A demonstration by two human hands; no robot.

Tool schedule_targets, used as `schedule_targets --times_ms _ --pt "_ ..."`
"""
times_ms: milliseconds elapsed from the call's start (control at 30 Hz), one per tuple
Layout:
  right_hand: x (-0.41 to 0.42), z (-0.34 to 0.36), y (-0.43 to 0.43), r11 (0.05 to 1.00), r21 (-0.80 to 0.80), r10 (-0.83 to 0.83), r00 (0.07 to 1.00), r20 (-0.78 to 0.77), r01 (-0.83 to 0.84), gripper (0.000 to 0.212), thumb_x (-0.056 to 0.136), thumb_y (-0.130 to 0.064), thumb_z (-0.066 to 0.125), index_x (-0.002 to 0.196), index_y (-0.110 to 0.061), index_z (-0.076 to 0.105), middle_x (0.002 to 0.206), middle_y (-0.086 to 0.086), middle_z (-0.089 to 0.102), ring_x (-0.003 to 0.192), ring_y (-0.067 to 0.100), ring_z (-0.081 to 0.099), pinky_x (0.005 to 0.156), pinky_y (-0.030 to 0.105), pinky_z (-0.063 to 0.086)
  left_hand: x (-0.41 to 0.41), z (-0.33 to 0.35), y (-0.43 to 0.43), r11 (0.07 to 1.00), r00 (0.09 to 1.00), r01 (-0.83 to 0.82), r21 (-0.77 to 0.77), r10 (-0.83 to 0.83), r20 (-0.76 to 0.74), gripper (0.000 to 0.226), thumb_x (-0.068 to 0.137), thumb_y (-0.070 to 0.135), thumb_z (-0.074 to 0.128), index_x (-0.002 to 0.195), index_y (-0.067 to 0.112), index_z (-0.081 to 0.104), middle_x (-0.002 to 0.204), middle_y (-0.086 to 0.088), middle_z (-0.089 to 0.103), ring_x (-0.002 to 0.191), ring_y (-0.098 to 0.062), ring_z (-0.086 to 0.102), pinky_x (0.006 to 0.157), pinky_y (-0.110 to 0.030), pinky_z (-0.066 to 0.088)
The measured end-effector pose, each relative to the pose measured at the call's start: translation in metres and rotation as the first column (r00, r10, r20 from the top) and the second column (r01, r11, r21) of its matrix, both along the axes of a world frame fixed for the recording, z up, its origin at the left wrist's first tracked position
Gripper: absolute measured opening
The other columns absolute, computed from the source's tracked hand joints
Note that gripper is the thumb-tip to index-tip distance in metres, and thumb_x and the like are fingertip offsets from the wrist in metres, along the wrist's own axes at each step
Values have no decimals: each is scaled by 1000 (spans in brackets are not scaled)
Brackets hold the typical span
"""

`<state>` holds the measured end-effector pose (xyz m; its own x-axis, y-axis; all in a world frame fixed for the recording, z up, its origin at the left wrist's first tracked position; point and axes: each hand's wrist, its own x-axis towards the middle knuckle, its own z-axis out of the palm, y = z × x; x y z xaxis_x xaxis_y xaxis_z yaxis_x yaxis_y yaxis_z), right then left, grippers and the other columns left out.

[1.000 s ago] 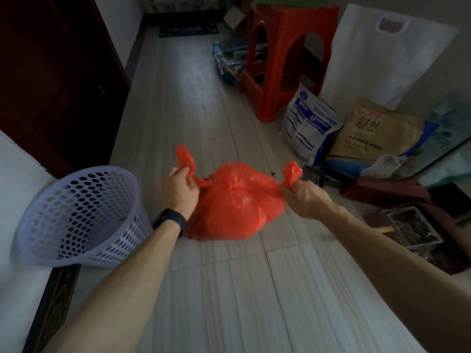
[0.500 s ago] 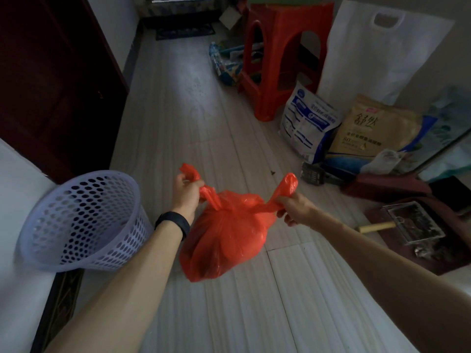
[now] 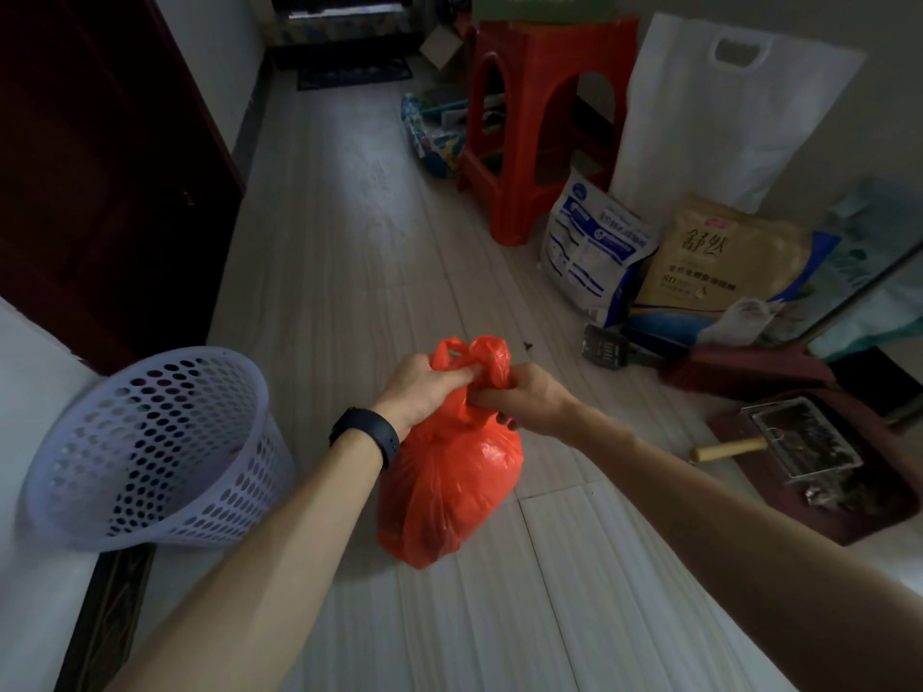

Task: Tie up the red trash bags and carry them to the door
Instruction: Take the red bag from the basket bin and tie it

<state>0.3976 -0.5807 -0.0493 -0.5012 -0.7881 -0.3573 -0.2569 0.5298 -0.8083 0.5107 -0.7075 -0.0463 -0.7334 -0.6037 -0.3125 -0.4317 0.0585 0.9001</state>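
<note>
A full red trash bag hangs above the tiled floor in the middle of the head view. Its two handle loops stick up together above my fingers. My left hand, with a black band on the wrist, pinches the left handle at the bag's neck. My right hand grips the right handle right beside it, and the two hands touch over the neck. Whether a knot has formed under the fingers is hidden.
A pale perforated waste basket leans at the left beside a dark wooden door. At the right stand a red plastic stool, a white bag, printed sacks and a dustpan. The corridor floor runs ahead.
My hands were apart, pulling the two handles sideways. They have come together over the bag's neck, and the bag now hangs lower and longer.
</note>
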Motion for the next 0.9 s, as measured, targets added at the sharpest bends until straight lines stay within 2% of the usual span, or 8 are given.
schedule_targets --times_ms 67,167,267,333,467,667,733,900 --pt "-1 -3 0 998 -42 48 998 33 -47 40 73 -35 80 107 -15 73 112 10 72 95 18 68 89 35 57 -4 3 2 993 992 -81 86 88 -92 18 83 37 75 77 20 72 52 13 62 44 0 57 44 -15 39" --pt "-3 -25 2 972 77 233 943 -237 -221 80 59 -59 75 133 -31 61 149 2 47 139 22 42 116 44 34 -9 13 3 950 966 -111 291 172 -195 18 86 24 72 71 20 65 49 10 47 31 -3 36 35 -18 24" --pt "1 -53 7 954 107 294 799 -525 -280 63 80 -65 46 131 -31 59 158 -6 37 149 24 29 113 54 33 -12 20 0 942 972 -75 328 142 -186 21 88 25 70 71 20 61 53 6 44 32 -5 29 38 -19 19" --pt "5 -57 5 963 -45 186 781 -596 -264 48 92 -53 42 120 -24 66 148 -4 51 136 27 47 105 52 42 -13 20 -4 930 969 -103 354 174 -176 24 89 27 69 69 20 58 54 6 44 33 -5 27 38 -19 19" --pt "23 -31 -4 959 -283 -106 905 -411 -17 34 100 -34 52 82 -7 65 72 3 67 69 21 61 68 41 49 -18 17 -16 911 927 -254 325 325 -187 23 94 34 61 76 20 59 63 2 46 35 -6 30 36 -20 24" --pt "11 -20 -10 907 -328 -347 909 -231 263 30 100 -35 53 101 -17 76 90 4 77 87 18 70 81 37 52 -2 -7 -11 935 913 -268 231 323 -250 71 68 87 51 108 31 66 97 -5 73 87 -20 70 79 -37 56" --pt "3 -15 -8 880 -312 -415 899 -136 359 30 101 -38 52 103 -21 76 91 -1 76 88 13 70 86 34 54 3 -22 -3 978 960 -198 60 206 -189 69 76 83 49 107 24 69 101 -4 74 94 -15 69 89 -35 54" --pt "2 -9 -12 900 -290 -351 936 -42 324 42 105 -42 40 108 -20 75 89 -2 75 87 15 70 86 35 55 -6 -28 4 892 981 -116 -436 35 -189 36 99 48 46 76 27 64 79 7 62 87 -19 65 68 -17 40"
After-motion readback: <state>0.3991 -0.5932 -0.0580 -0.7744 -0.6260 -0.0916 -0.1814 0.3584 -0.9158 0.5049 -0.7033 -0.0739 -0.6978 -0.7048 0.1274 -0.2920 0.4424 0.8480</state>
